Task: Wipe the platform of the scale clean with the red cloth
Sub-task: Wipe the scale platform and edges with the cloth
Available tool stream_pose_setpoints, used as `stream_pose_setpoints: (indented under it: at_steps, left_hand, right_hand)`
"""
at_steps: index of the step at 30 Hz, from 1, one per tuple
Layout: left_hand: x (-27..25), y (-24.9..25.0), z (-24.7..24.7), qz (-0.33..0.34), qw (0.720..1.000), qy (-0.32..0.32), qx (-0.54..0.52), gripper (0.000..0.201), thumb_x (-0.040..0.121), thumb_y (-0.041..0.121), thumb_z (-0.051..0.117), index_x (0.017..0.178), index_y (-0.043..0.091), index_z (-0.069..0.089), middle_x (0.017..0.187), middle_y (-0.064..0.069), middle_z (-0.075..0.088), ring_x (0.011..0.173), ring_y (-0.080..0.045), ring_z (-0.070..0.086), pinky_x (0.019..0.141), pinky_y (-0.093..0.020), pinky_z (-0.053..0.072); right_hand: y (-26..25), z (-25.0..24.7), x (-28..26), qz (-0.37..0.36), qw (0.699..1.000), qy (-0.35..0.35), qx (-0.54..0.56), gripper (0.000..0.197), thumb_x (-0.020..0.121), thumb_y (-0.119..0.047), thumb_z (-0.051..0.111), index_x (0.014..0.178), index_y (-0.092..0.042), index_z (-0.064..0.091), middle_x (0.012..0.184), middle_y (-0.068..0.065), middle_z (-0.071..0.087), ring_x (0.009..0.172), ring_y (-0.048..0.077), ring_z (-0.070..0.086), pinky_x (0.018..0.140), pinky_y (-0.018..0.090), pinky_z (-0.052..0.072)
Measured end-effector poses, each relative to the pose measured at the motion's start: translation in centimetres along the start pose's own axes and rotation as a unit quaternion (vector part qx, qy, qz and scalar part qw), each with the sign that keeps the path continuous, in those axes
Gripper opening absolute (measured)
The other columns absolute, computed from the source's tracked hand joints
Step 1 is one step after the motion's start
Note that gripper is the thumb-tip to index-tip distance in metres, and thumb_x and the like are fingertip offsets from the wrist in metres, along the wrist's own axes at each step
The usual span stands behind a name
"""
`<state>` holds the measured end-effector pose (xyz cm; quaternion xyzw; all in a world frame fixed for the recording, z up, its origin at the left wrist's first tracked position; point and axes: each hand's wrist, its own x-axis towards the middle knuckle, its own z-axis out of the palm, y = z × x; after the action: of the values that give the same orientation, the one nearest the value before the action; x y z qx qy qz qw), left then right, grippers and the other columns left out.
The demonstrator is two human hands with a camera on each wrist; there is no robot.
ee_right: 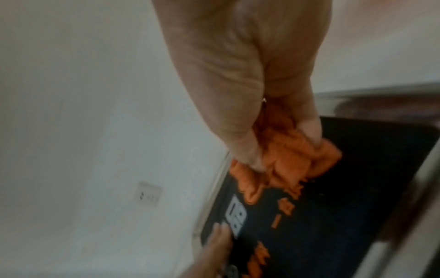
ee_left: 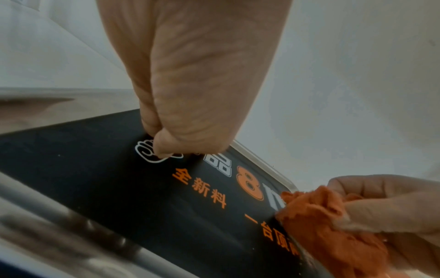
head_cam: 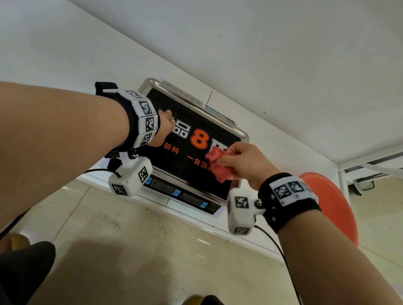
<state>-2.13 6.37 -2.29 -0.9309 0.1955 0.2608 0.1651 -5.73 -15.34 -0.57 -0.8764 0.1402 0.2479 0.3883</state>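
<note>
Right hand [head_cam: 246,161]: fingers clenched round the crumpled red cloth [head_cam: 217,163], which is pressed on the black, orange-lettered, steel-rimmed platform [head_cam: 169,166] of the silver electronic scale [head_cam: 186,197], at the platform's 4 o'clock edge. Left hand [head_cam: 163,126]: fingers straight and bunched, tips touching the platform at 10 o'clock, holding nothing.

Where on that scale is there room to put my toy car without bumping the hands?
The bare middle of the platform, between the left hand and the red cloth, is free. So is the white tabletop right of the platform's rim. It is crowded at the platform's right side, where the right hand grips the cloth.
</note>
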Motion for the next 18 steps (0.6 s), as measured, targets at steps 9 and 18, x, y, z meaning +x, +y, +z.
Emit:
stream_pose_setpoints:
  at_steps: [9,18]
  left_hand:
    - [0.0,0.2,0.0,0.002,1.0,0.001,0.017,0.064,0.093,0.015,0.052,0.149,0.006,0.021,0.152,-0.012,0.018,0.134,-0.024,0.038,0.101,-0.03,0.041]
    - [0.0,0.0,0.1,0.003,1.0,-0.001,0.017,0.064,0.094,0.016,0.051,0.148,0.006,0.02,0.153,-0.012,0.016,0.135,-0.025,0.037,0.102,-0.03,0.04]
  right_hand:
    - [0.2,2.4,0.3,-0.041,0.992,0.068,-0.096,0.015,0.089,-0.005,0.07,0.095,-0.005,0.055,0.083,0.0,0.066,0.052,-0.001,0.066,0.045,0.01,0.049]
    - [-1.1,0.4,-0.6,-0.036,0.99,0.018,-0.136,0.022,0.085,-0.011,0.075,0.098,-0.006,0.059,0.088,0.007,0.07,0.067,0.013,0.071,0.06,0.024,0.061]
